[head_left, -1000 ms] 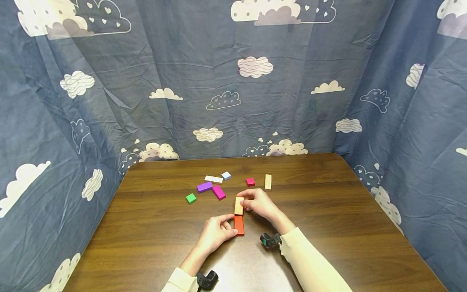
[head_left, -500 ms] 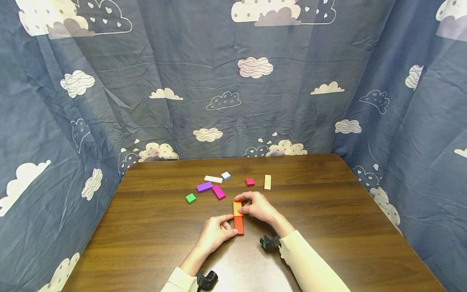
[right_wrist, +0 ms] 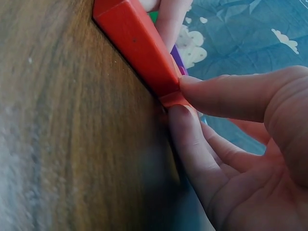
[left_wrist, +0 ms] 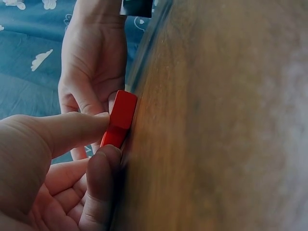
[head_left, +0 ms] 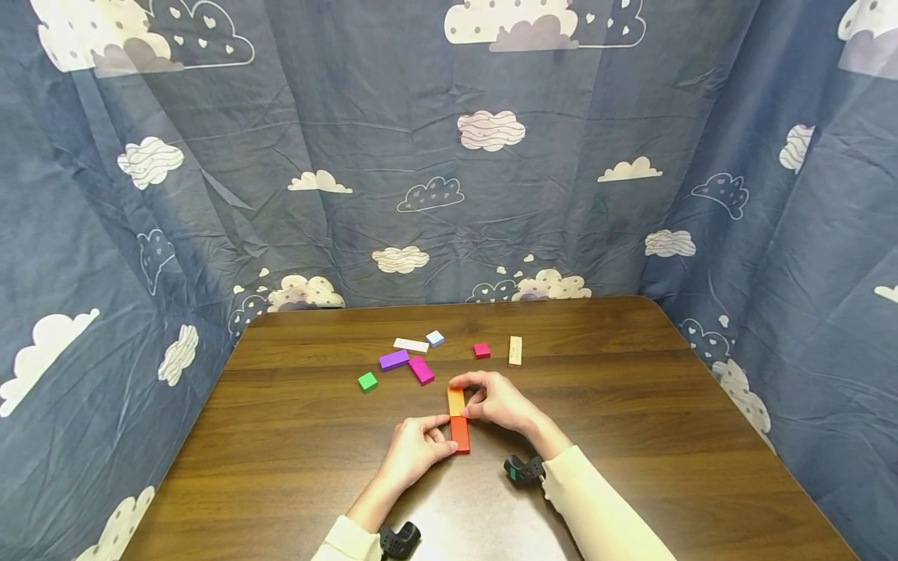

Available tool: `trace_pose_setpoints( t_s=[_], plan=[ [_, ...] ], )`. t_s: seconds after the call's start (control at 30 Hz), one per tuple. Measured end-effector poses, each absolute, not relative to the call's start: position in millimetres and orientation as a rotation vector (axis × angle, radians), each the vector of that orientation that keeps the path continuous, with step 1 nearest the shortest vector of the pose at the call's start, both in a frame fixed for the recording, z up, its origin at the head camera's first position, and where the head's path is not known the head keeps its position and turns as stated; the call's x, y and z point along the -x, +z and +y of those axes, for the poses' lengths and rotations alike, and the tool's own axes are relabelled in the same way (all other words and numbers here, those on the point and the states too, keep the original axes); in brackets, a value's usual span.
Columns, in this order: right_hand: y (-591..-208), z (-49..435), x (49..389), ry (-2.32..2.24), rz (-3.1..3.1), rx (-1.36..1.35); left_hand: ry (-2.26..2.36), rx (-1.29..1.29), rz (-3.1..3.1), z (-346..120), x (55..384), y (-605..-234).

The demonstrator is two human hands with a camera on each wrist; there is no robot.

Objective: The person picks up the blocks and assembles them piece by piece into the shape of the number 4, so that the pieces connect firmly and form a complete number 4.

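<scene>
A red block (head_left: 460, 436) lies flat on the wooden table, with its long side pointing away from me. My left hand (head_left: 412, 450) pinches it between thumb and index finger along its left side. Directly beyond it, end to end and in line, is an orange block (head_left: 456, 400). My right hand (head_left: 501, 401) holds the orange block, index finger at its far end and thumb at its right side near the joint. In the right wrist view the red block (right_wrist: 139, 45) fills the upper middle, and fingers mostly hide the orange one.
Beyond the hands lie a green block (head_left: 368, 382), a purple block (head_left: 394, 359), a magenta block (head_left: 422, 370), a white block (head_left: 411, 344), a pale blue block (head_left: 435, 338), a crimson block (head_left: 481, 351) and a light wooden block (head_left: 515, 351). A cloud-patterned curtain (head_left: 393, 156) hangs behind the table.
The orange block has come down and towards me, against the far end of the red block. My right hand moved with it, and its thumb slid nearer the joint. The left hand stayed still.
</scene>
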State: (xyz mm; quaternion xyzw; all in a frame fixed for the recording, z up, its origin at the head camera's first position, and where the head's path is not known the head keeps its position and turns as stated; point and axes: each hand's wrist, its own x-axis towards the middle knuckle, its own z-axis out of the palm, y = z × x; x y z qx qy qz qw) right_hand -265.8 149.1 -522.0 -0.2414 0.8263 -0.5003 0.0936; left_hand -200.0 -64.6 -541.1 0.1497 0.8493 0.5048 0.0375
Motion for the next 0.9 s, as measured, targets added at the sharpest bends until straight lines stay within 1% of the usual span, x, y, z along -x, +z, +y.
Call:
trace_pose_setpoints(
  t_s=[0.9],
  plan=[
    [-524.2, 147.1, 265.3, -1.528, 2.408, 0.665, 1.546, -0.450, 2.660, -62.4, 197.5, -541.4]
  ],
)
